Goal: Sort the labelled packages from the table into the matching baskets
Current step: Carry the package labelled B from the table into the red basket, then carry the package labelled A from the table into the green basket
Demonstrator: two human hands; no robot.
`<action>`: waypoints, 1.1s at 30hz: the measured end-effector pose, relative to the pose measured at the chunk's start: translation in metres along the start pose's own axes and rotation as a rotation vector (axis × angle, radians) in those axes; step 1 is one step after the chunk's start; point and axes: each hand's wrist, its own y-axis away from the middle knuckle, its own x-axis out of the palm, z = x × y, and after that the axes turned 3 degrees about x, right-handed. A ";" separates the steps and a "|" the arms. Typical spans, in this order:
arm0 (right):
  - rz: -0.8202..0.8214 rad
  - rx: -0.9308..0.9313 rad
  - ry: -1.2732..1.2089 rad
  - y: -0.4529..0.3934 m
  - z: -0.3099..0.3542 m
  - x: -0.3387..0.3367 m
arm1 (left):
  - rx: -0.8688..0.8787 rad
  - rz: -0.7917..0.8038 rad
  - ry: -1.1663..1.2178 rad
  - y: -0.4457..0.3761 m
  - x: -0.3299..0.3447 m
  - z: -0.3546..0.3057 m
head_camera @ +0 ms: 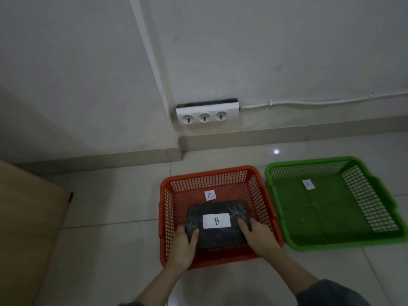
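Note:
A black wrapped package with a white label marked B lies inside the red basket. The basket floor carries a small B tag behind the package. My left hand grips the package's left edge and my right hand grips its right edge, both reaching over the basket's near wall. To the right stands a green basket with a small white tag on its floor; it holds no package.
Both baskets sit on a pale tiled floor close to a white wall. A white triple socket strip with a cable is fixed low on the wall. A tan table surface fills the left edge.

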 end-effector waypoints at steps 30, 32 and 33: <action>0.026 -0.308 0.470 0.206 0.310 -0.224 | 0.124 -0.036 -0.621 0.132 -0.322 -0.238; 0.007 -0.376 0.460 0.253 0.367 -0.257 | 0.151 -0.099 -0.646 0.164 -0.383 -0.276; 0.002 -0.407 0.471 0.276 0.394 -0.272 | 0.165 -0.117 -0.667 0.180 -0.413 -0.294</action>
